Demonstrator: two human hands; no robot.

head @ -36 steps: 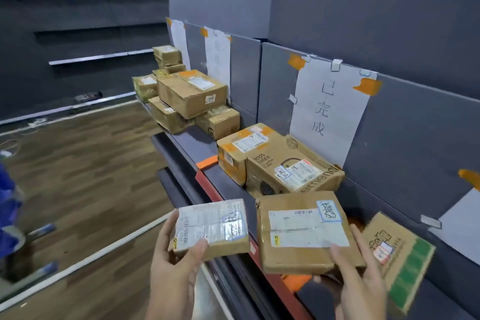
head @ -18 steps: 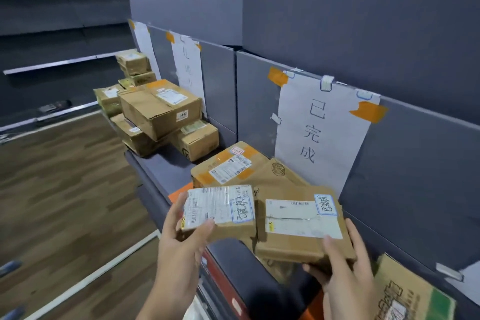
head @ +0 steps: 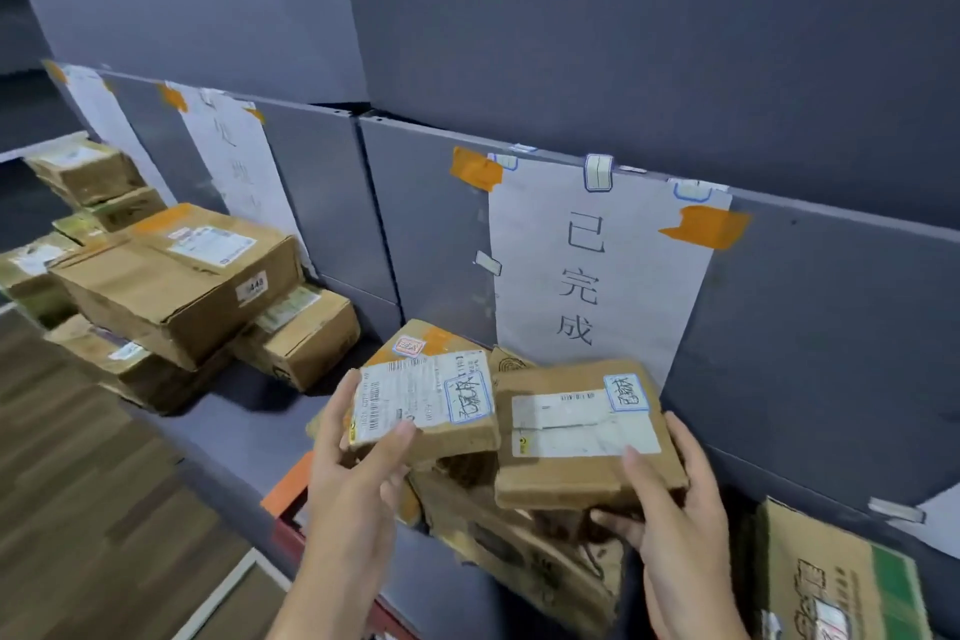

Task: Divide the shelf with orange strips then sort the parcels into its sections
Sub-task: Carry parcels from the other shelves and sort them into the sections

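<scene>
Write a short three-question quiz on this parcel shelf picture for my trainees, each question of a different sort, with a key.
1. True or false: the left hand and the right hand each hold a parcel.
2. Multiple choice: the paper sign behind the held parcels is fixed at its top corners with tape of which colour? A) green B) orange C) black
3. Fill in: the box with the green stripe stands at the far ____ of the picture.

Key
1. True: the left hand grips the small parcel, the right hand the larger parcel.
2. B, the orange tape.
3. Right.
</scene>
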